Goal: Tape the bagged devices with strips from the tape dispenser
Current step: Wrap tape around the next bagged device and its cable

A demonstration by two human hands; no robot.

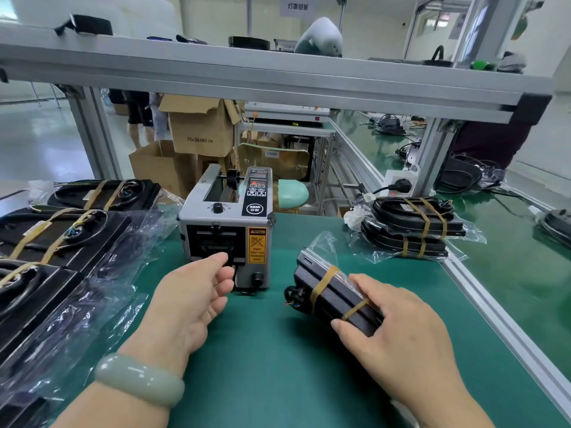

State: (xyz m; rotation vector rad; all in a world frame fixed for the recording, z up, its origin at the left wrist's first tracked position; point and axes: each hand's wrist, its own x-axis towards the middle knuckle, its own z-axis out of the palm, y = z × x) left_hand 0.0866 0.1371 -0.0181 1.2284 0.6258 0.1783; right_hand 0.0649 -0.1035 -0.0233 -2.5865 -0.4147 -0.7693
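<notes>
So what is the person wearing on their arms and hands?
The left hand and right hand are bare: no gloves, no rings that show, no sleeves on the forearms. The left wrist carries a smooth, round, pale green bangle, glossy like jade. The right wrist shows nothing worn.

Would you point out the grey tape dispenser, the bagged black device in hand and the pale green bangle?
Grey tape dispenser [197,216]: head view, top panel.
Bagged black device [336,296]: head view, top between tape bands.
Pale green bangle [139,378]: head view, outer curve.
</notes>
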